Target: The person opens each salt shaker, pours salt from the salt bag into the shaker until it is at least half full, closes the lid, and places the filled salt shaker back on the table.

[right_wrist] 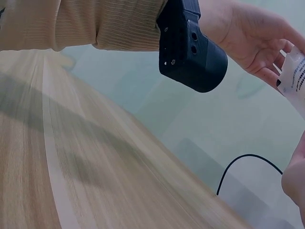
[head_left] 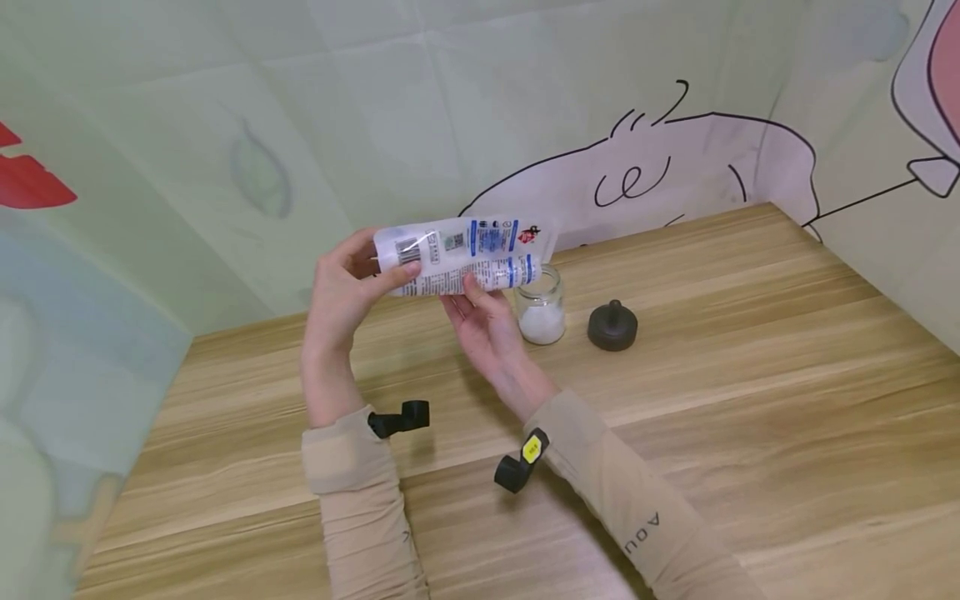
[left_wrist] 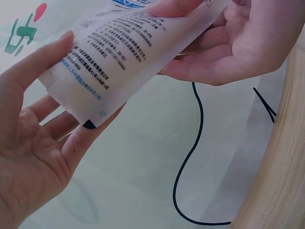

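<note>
A white printed plastic packet (head_left: 450, 243) is held up sideways above the table, with a barcode and blue panels facing me. My left hand (head_left: 339, 296) grips its left end, thumb on the printed face and fingers behind. Farther along the lower edge, my right hand (head_left: 491, 333) holds it between thumb and fingers. The packet's right end is over a glass jar (head_left: 543, 321) partly filled with white matter; whether anything is pouring I cannot tell. In the left wrist view, the packet (left_wrist: 109, 71) slants between both hands, its lower corner dark.
A dark round lid (head_left: 612, 327) with a knob rests on the wood-grain table (head_left: 675, 417), right of the jar. Behind the table hangs a pale printed backdrop (head_left: 360, 125). Black camera mounts (head_left: 405, 417) sit on both wrists.
</note>
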A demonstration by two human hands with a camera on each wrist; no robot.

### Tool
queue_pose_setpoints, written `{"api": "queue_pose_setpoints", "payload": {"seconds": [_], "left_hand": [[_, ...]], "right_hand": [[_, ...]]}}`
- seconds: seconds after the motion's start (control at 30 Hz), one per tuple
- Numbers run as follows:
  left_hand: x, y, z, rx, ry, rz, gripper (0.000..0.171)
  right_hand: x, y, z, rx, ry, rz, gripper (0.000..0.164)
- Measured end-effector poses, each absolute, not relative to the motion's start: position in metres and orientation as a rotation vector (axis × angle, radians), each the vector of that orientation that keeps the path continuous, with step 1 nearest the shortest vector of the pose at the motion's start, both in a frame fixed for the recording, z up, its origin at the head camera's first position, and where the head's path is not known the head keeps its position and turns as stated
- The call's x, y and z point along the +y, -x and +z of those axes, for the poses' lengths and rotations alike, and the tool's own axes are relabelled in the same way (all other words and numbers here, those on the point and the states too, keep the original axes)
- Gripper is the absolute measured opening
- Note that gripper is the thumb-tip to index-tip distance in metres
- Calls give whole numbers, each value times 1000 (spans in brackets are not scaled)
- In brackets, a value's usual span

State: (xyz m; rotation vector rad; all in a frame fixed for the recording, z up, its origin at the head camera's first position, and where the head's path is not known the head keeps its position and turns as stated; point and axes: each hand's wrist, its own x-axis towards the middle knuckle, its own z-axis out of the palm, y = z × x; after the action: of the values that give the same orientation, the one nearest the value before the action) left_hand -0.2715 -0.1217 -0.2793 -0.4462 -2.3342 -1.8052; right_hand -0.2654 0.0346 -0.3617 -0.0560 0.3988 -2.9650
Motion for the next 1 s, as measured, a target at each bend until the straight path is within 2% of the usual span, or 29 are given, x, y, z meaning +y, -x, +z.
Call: {"api": "queue_pose_setpoints", "payload": {"seconds": [0.3,0.67,1.0], "left_hand": [[-119,271,-278,-2329,444,-1814,45],[-120,271,-278,-2328,443,-1795,44],[-121,272,-278,-2345,451,-1769,44]], "right_hand": [[34,264,-361,362,92,-2974,53],[34,264,-363,452,251,-2856,76],[32,265,-362,490,235,-2853,67]]}}
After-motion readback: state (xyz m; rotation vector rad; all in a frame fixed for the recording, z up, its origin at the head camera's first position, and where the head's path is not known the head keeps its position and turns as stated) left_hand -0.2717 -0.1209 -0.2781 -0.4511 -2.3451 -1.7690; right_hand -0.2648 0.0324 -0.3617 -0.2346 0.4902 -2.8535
